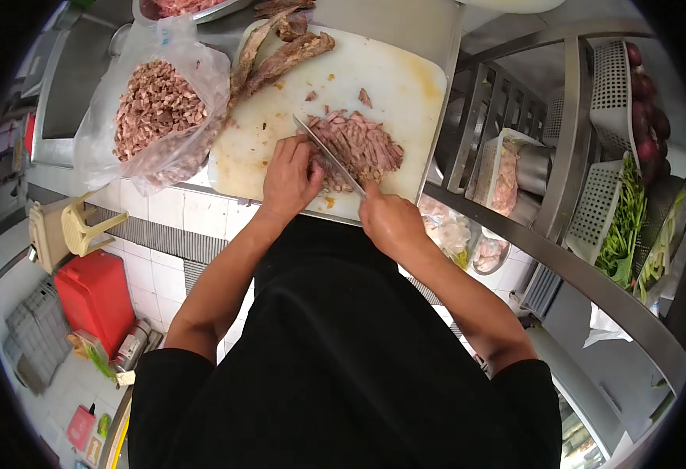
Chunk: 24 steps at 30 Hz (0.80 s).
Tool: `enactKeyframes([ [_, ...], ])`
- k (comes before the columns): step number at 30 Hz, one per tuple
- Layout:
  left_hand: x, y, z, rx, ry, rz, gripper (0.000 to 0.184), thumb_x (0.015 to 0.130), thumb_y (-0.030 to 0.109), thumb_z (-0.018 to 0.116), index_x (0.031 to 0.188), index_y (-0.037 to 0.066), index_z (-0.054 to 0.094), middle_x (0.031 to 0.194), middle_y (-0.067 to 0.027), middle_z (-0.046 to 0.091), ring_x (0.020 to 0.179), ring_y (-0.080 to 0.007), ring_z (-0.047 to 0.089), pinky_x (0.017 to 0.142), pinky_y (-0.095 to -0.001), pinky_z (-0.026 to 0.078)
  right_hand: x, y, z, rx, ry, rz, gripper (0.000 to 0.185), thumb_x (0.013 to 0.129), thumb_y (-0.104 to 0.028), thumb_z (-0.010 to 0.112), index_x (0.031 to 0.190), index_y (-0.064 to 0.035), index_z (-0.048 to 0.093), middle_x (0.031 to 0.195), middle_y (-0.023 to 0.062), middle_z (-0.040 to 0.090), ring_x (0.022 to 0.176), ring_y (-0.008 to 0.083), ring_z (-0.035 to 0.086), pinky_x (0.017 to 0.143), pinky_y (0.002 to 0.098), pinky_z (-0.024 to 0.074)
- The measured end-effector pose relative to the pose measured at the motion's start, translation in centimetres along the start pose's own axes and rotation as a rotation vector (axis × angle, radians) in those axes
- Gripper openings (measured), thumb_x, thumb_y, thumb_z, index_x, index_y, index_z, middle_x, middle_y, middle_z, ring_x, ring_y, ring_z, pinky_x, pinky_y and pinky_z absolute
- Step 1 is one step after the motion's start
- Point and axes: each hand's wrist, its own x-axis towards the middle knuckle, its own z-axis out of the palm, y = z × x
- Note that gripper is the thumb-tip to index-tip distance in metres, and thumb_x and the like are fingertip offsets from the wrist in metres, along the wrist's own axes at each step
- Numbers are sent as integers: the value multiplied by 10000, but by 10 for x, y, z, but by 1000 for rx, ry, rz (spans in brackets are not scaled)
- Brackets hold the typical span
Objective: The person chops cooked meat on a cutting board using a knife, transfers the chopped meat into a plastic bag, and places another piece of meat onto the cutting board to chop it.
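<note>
Right grip point(392, 223) closed round kitchen knife point(330, 155); left grip point(289, 176) curled just beside it, can't tell if pinning sliced meat point(368, 146). If meat skids, left grip could get nicked.

A single head-worn camera looks forward and steeply down, the cutting board point(359, 66) near, upper centre of frame.
</note>
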Motion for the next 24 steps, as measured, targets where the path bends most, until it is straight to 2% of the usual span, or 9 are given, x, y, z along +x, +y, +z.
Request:
enactKeyframes([
  [3, 0, -1, 0, 20, 27, -16, 291, 790, 48, 681, 1070, 3, 618, 1162, -198, 596, 1066, -399, 570, 933, -470, 501, 22, -16, 5, -7, 62, -49, 147, 956, -91, 498, 1010, 25, 572, 770, 276, 707, 758, 465, 723, 733, 567, 571],
  [8, 2, 3, -6, -7, 49, -51, 303, 804, 61, 687, 1096, 0, 630, 1174, -202, 607, 1086, -394, 589, 943, -469, 507, 21, -15, -9, 31, 36, -27, 169, 953, -76, 485, 1041, 37, 575, 797, 289, 709, 795, 475, 722, 755, 577, 561],
  [10, 1, 9, -8, -221, 65, -219, 315, 810, 82, 692, 1110, -1, 637, 1162, -196, 621, 1097, -389, 595, 950, -468, 507, 11, -7, -9, 39, 32, -21, 180, 954, -76, 485, 1054, 40, 577, 808, 292, 710, 805, 475, 722, 763, 578, 559],
  [11, 1, 9, -5, -224, 63, -220, 315, 810, 82, 692, 1110, -1, 637, 1162, -196, 621, 1097, -389, 595, 950, -468, 507, 6, 0, -7, 36, 16, -26, 190, 972, -108, 493, 1066, 40, 565, 785, 289, 699, 772, 483, 706, 734, 585, 553],
  [13, 1, 5, -2, 1, 70, -57, 303, 816, 89, 687, 1099, -6, 636, 1151, -193, 634, 1099, -392, 593, 950, -467, 508, -3, 4, -9, 34, -6, -32, 207, 990, -140, 502, 1078, 41, 553, 761, 285, 689, 738, 492, 691, 705, 593, 547],
  [16, -1, 2, 0, -3, 20, -42, 288, 823, 86, 679, 1092, -8, 635, 1157, -200, 639, 1099, -395, 591, 952, -469, 507, -4, 2, -11, 36, -57, -22, 197, 983, -142, 526, 1068, 35, 546, 759, 285, 686, 744, 491, 690, 702, 596, 541],
  [19, 0, 1, -1, -6, -11, -59, 282, 827, 89, 674, 1088, -11, 632, 1153, -205, 643, 1097, -401, 589, 955, -470, 508, 29, -14, -3, 43, 28, -39, 177, 953, -98, 518, 1052, 37, 577, 813, 293, 709, 802, 479, 718, 750, 572, 566],
  [24, -2, 6, -6, -48, 41, -47, 289, 822, 84, 680, 1093, -3, 633, 1145, -202, 631, 1096, -402, 587, 956, -468, 506, 64, -26, -9, 67, 171, -165, 196, 971, -164, 566, 996, 30, 572, 755, 261, 701, 763, 457, 717, 702, 565, 563],
])
